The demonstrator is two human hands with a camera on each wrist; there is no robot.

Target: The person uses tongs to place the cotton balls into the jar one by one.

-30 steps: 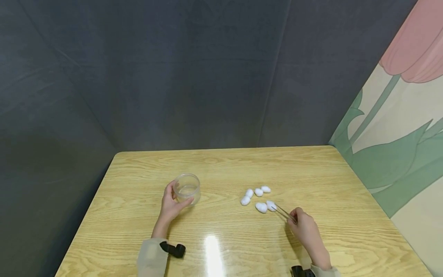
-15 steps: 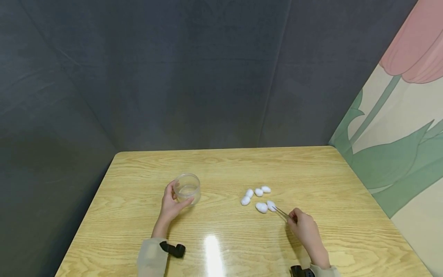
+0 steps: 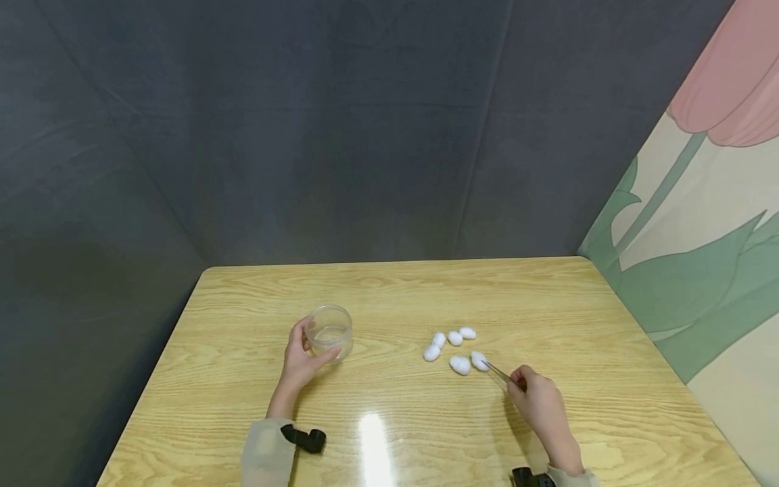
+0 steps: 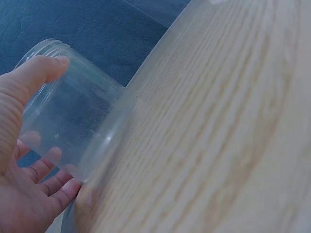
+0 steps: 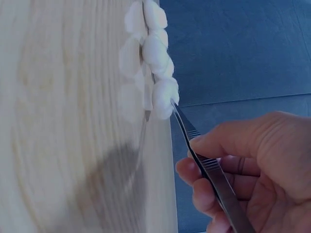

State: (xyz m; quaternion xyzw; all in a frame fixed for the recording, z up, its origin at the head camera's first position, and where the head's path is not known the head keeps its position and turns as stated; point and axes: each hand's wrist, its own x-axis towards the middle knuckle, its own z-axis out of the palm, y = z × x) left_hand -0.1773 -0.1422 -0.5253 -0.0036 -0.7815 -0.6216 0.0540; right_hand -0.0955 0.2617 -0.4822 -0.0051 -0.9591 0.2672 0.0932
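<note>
My left hand (image 3: 299,365) grips a clear plastic jar (image 3: 329,333) standing on the table, thumb on one side and fingers round the other. In the left wrist view the jar (image 4: 82,107) is see-through, with nothing visible inside. Metal tweezers (image 5: 214,172) are pinched between thumb and fingers of my right hand (image 3: 540,404). Their tips meet at a white cotton ball (image 3: 479,361), the nearest one to that hand. Just left of it lies another cotton ball (image 3: 460,365), with a small gap between them.
Several more cotton balls (image 3: 438,339) lie in a loose cluster behind, between jar and tweezers. The wood-grain table (image 3: 243,291) ends at a dark curtain (image 3: 365,169) at the back. A floral wall panel (image 3: 718,270) stands along the right.
The tweezers' tips have come together on the cotton ball. That ball has shifted slightly right and up, away from its neighbour. My left hand and the jar have stayed put.
</note>
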